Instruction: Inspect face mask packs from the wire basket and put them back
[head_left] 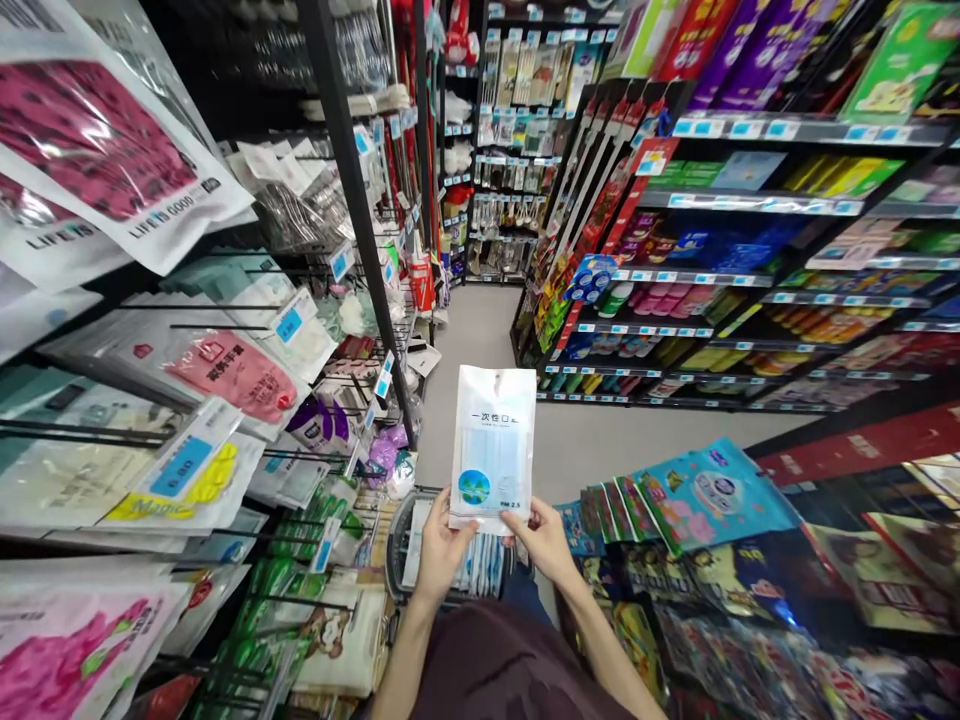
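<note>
A flat white and pale blue packet of disposable face masks is held upright in front of me, its printed face toward the camera. My left hand is closed on the packet's lower left corner, thumb in front. At the lower right corner, my right hand pinches the same packet with its thumb on the front. Below the packet stands a grey basket, partly hidden by my hands and body. Inside it are several similar thin packets standing in a row.
Hooks with hanging packs of gloves line the left, close to my left arm. To the right, blue packs stick out on a rack. Shelves of packaged goods rise behind. A grey floor aisle runs ahead.
</note>
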